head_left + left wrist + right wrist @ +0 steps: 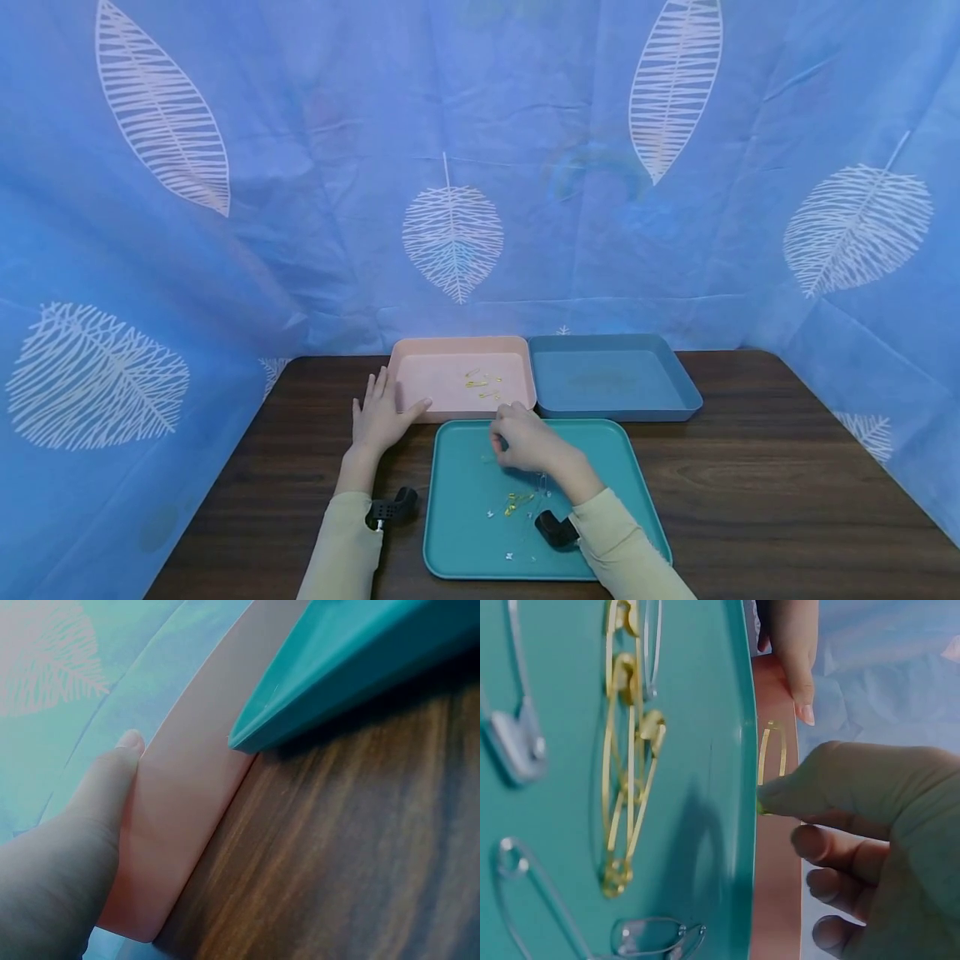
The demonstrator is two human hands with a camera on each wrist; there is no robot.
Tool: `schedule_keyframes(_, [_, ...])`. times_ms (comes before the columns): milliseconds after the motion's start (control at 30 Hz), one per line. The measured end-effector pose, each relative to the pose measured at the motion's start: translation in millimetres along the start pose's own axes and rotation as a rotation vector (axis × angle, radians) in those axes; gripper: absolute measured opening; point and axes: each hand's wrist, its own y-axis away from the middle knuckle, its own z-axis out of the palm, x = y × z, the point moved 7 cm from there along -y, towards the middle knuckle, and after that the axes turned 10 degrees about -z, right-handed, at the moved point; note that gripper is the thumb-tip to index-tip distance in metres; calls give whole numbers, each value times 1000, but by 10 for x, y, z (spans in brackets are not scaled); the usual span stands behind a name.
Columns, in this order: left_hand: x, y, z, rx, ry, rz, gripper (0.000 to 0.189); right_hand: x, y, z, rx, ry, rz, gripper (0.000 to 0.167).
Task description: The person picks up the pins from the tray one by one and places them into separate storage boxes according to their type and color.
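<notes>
My right hand (528,440) is over the far part of the teal tray (457,533), near the pink tray's front edge. Between thumb and forefinger it pinches a gold safety pin (763,756), seen in the right wrist view; the other fingers are curled back. My left hand (380,421) rests at the pink tray (423,367), fingers extended along its left side and thumb on the front rim. Several gold safety pins (477,384) lie inside the pink tray. On the teal tray are linked-looking gold safety pins (607,765) and several silver safety pins (519,750).
A blue tray (600,375) stands right of the pink one, side by side at the back of the dark wooden table (757,467). The teal tray lies in front of both. Behind the table hangs a blue cloth (540,250) with white leaf prints.
</notes>
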Motion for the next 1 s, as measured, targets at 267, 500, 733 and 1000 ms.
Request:
schedule_keyframes(267, [-17, 5, -16, 10, -7, -1, 103, 23, -48, -75, 88, 90, -27, 26])
schedule_keyframes(500, [1, -21, -9, -4, 2, 3, 105, 78, -95, -171, 204, 137, -52, 27])
schedule_keyframes(733, [1, -43, -14, -12, -9, 1, 105, 102, -243, -241, 256, 144, -60, 25])
schedule_keyframes(1000, [-4, -22, -6, -14, 1, -4, 105, 141, -444, -265, 245, 156, -57, 25])
